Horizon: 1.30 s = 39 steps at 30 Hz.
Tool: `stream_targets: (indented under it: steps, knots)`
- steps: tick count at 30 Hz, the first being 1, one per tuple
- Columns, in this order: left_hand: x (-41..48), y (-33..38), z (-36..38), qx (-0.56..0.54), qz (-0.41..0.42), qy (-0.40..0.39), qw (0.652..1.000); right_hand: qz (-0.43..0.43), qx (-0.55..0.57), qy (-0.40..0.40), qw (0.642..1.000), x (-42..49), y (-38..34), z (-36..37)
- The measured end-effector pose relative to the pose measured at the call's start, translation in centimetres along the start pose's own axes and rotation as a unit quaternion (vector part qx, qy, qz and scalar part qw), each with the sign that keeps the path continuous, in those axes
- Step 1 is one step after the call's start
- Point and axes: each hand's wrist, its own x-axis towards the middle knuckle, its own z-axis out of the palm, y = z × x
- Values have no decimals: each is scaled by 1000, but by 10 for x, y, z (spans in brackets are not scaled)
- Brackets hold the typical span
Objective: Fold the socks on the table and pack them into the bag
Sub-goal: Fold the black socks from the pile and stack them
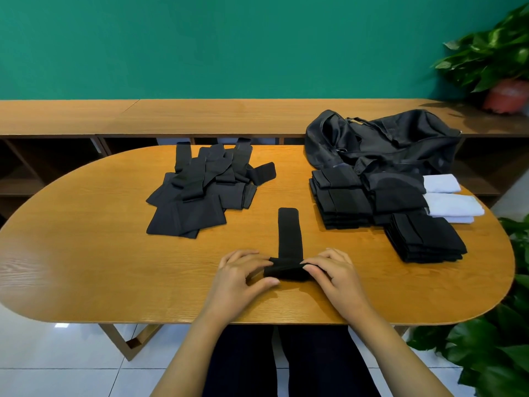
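While the left hand [239, 275] and right hand [333, 272] pinch the rolled near end of a black sock [289, 242] lying lengthwise near the table's [86, 267] front edge, it looks limp, light, probably stretchy, so gripping both roll ends seems wisest.

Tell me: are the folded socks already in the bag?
No, the folded sock stacks lie on the table in front of the black bag.

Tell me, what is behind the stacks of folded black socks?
A black bag lies slumped right behind the folded black socks, touching the rear stacks. Its inside is hidden by its own fabric.
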Motion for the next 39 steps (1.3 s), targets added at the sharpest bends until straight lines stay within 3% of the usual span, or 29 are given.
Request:
stream_targets:
  steps: [4, 9, 17, 29, 35, 39]
  knots:
    - [0, -3, 1, -2, 11, -5, 1000, 34, 28, -5, 999, -1, 2, 1]
    - [-2, -3, 1, 0, -24, 62, 998, 57, 31, -18, 998, 0, -5, -5]
    - [-2, -1, -2, -40, -59, 95, 993, 36, 4, -18, 999, 0, 7, -1]
    - [-2, -1, -2, -76, -45, 38, 995, 140, 44, -7, 989, 0, -4, -3]
    - [6, 4, -6, -37, -64, 37, 997, 86, -87, -8, 992, 0, -2, -4]
    - [28, 3, -4, 14, -12, -46, 999, 33, -118, -57, 991, 1, -3, -2]
